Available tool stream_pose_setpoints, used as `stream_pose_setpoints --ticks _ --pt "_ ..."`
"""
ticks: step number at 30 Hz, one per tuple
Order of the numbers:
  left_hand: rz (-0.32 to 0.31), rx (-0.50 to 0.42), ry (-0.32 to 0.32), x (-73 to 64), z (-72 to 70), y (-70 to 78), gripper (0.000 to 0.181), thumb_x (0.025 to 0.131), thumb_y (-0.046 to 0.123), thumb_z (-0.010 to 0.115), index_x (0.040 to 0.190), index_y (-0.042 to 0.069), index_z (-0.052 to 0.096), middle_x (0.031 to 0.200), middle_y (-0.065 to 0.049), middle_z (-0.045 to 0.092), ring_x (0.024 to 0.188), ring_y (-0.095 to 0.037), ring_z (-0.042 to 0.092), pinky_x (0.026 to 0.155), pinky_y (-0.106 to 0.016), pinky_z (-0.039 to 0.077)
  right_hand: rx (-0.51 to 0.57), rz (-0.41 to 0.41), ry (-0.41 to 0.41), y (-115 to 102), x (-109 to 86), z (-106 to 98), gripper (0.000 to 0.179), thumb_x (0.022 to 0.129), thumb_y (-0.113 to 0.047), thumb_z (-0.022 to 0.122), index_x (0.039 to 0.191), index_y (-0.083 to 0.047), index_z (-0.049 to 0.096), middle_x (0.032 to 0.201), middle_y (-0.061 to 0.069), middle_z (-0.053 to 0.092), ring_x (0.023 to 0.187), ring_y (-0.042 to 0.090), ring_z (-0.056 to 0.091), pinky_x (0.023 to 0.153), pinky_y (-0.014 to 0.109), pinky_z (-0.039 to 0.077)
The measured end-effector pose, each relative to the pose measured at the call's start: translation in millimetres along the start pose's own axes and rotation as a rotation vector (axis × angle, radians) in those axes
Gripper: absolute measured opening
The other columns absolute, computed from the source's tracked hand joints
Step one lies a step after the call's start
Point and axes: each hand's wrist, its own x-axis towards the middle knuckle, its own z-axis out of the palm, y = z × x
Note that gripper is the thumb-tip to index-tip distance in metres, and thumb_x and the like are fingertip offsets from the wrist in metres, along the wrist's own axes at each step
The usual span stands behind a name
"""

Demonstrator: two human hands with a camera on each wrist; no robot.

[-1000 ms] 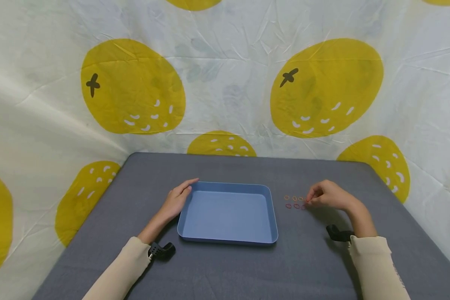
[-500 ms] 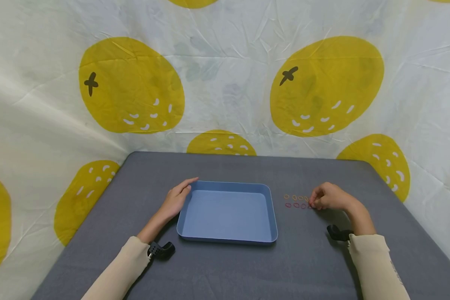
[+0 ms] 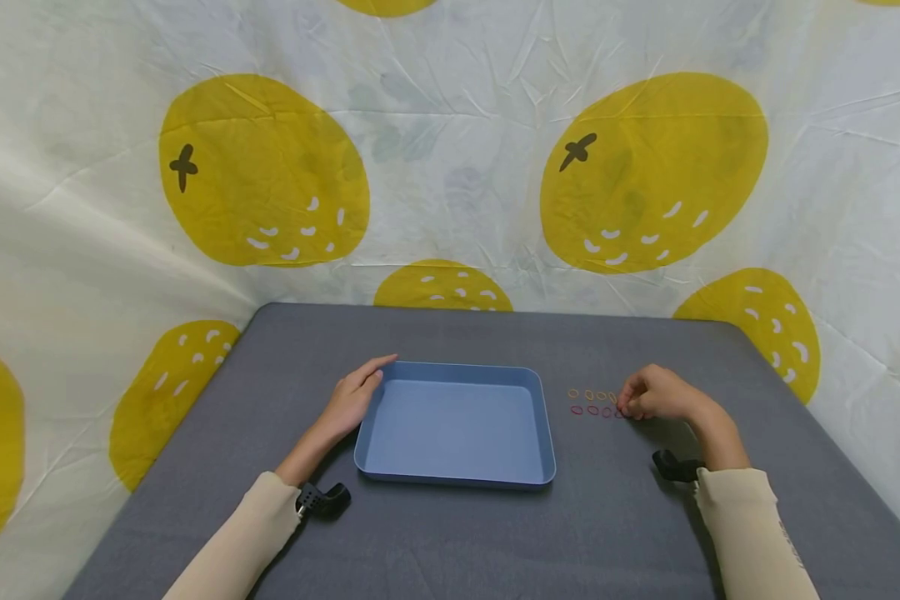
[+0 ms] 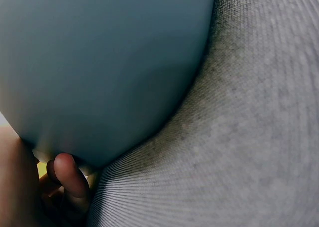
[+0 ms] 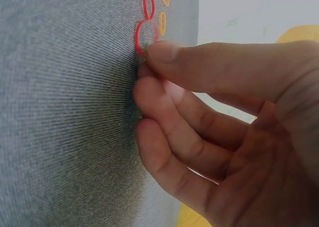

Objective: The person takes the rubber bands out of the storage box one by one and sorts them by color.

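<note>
My left hand holds the blue rectangular tray by its far left corner, index finger along the rim. In the left wrist view the tray's side fills much of the picture, with curled fingers at its corner. Right of the tray, my right hand pinches the end red rubber band between thumb and index finger, low against the table. That band's far part is hidden by the fingertips. Several red rubber bands lie in a row, with a row of orange-yellow rubber bands behind it.
A grey cloth covers the table. Behind and beside it hangs a white curtain printed with yellow fruit. Each wrist wears a black camera mount, one on the left and one on the right.
My right hand has shifted slightly right and nearer along the red row, uncovering more bands, then stays still in the last half second. The left hand and tray have not moved.
</note>
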Motion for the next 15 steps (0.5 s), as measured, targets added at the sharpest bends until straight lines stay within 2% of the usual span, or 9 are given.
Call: stream_pose_setpoints --ticks 1,4,7,11,15 --pt "0.001 0.001 0.0 0.1 0.0 0.2 0.041 0.114 0.029 0.038 0.151 0.029 0.055 0.155 -0.006 0.054 0.121 -0.028 0.054 0.094 -0.047 0.037 0.0 0.007 0.001 0.1 0.2 0.3 0.008 0.08 0.003 0.07 0.085 -0.001 0.075 0.074 0.003 0.069 0.064 0.01 0.056 0.058 0.026 0.049" --pt "-0.001 0.001 0.0 0.3 -0.2 1.0 0.041 0.113 0.029 0.038 0.15 0.03 0.055 0.156 -0.005 0.054 0.123 -0.027 0.054 0.096 -0.047 0.039 -0.002 0.012 0.001 0.9 0.0 0.5 0.007 0.081 0.001 0.071 0.086 -0.001 0.075 0.075 0.002 0.069 0.065 0.012 0.057 0.058 0.026 0.049" --pt "-0.008 -0.01 -0.004 0.7 -0.4 2.0 0.04 0.113 0.029 0.039 0.15 0.03 0.056 0.157 -0.005 0.052 0.137 -0.027 0.053 0.109 -0.051 0.041 -0.004 0.013 0.001 2.7 -0.2 -0.4 0.006 0.081 0.0 0.072 0.086 -0.001 0.075 0.075 0.001 0.069 0.066 0.012 0.057 0.058 0.027 0.049" --pt "-0.015 -0.017 -0.004 0.5 -0.5 2.0 0.04 0.113 0.028 0.039 0.15 0.03 0.056 0.158 -0.004 0.051 0.15 -0.028 0.044 0.119 -0.057 0.036 -0.013 0.017 0.008 3.6 0.3 -2.1 0.006 0.083 0.0 0.071 0.087 -0.002 0.075 0.076 0.001 0.069 0.068 0.013 0.058 0.06 0.027 0.05" --pt "-0.015 -0.012 -0.001 -0.1 -0.2 2.1 0.041 0.113 0.027 0.039 0.15 0.029 0.056 0.158 -0.004 0.052 0.145 -0.028 0.048 0.117 -0.056 0.038 -0.025 0.015 0.021 2.4 0.3 -2.3 0.003 0.086 -0.003 0.072 0.087 -0.002 0.075 0.075 0.001 0.069 0.068 0.013 0.059 0.06 0.027 0.051"
